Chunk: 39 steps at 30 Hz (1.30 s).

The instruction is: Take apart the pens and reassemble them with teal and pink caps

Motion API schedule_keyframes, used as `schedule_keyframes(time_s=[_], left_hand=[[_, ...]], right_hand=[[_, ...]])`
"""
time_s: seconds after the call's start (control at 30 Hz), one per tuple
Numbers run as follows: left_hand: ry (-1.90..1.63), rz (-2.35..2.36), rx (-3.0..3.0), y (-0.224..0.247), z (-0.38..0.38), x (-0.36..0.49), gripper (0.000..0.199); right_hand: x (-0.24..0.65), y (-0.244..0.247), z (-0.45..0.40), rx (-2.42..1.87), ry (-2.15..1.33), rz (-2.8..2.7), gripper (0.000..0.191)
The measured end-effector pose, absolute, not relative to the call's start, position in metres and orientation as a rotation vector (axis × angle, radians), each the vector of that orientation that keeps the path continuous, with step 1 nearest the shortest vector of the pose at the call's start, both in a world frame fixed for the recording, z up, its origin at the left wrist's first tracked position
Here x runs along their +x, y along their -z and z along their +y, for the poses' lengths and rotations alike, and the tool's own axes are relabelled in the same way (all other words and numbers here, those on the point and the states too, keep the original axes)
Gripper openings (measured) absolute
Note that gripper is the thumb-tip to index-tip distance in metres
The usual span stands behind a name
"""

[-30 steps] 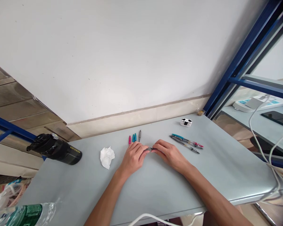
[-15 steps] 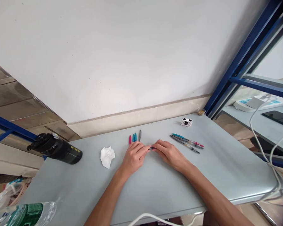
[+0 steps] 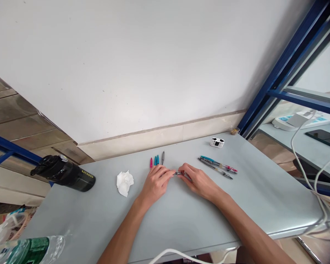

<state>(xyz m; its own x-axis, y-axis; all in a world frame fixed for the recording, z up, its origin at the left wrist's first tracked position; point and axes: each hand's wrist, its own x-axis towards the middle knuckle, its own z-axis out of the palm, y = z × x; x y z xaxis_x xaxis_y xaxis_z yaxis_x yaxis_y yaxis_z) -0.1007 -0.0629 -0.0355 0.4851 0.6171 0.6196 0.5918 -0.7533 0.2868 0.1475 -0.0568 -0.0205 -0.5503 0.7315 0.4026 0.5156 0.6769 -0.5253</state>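
Between my hands, over the middle of the desk, lies a slim dark pen [image 3: 178, 173], mostly covered by fingers. My left hand [image 3: 157, 180] is closed on its left end. On the other end, the fingertips of my right hand [image 3: 197, 180] pinch it, with a gap showing between thumb and fingers. Just beyond my left hand lie a pink pen piece [image 3: 151, 162], two teal pen pieces [image 3: 156, 160] and a grey one [image 3: 163, 157]. To the right of my right hand, several pens rest together, among them a teal one [image 3: 209, 159] and a grey one [image 3: 217, 169].
A crumpled white tissue [image 3: 124, 183] lies left of my hands. Farther left is a black bottle [image 3: 68, 174], with a clear green-labelled bottle [image 3: 35, 249] at the near left corner. A small white device [image 3: 217, 142] sits at the back right. White cables [image 3: 319, 205] hang at the right edge.
My right fingers have shifted slightly right and loosened, so more of the pen shows between my hands. My left hand has stayed in place.
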Motion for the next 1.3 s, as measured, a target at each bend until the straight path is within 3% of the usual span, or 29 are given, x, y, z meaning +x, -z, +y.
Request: schedule_keyframes(time_s=[0.1,0.27,0.4,0.87,1.0,1.2,1.3], left_hand=[[-1.162,1.09,2.679,0.0359,-0.0627,-0.1007,0.04],[-1.143,1.096,2.678,0.0358,-0.0626,-0.1003,0.038],[-1.148,1.1,2.674,0.0347,-0.0631,-0.0999,0.037],[-1.129,1.129,2.685,0.0326,-0.0642,-0.0984,0.034],[-1.154,1.147,2.661,0.0321,-0.0641,-0.098,0.034],[-1.165,1.164,2.658,0.032,-0.0638,-0.0977,0.033],[-1.175,1.172,2.656,0.032,-0.0638,-0.0982,0.031]], right_hand=[[0.147,0.0203,-0.0573,-0.941,-0.432,-2.316,0.027],[0.1463,0.0194,-0.0581,-0.968,-0.461,-2.277,0.02],[0.1463,0.0184,-0.0585,-0.946,-0.449,-2.304,0.028],[0.1471,0.0244,-0.0577,-1.024,-0.452,-2.271,0.021],[0.1476,0.0214,-0.0583,-0.972,-0.457,-2.299,0.031],[0.1471,0.0222,-0.0588,-1.038,-0.52,-2.24,0.022],[0.1467,0.0228,-0.0583,-1.008,-0.514,-2.269,0.028]])
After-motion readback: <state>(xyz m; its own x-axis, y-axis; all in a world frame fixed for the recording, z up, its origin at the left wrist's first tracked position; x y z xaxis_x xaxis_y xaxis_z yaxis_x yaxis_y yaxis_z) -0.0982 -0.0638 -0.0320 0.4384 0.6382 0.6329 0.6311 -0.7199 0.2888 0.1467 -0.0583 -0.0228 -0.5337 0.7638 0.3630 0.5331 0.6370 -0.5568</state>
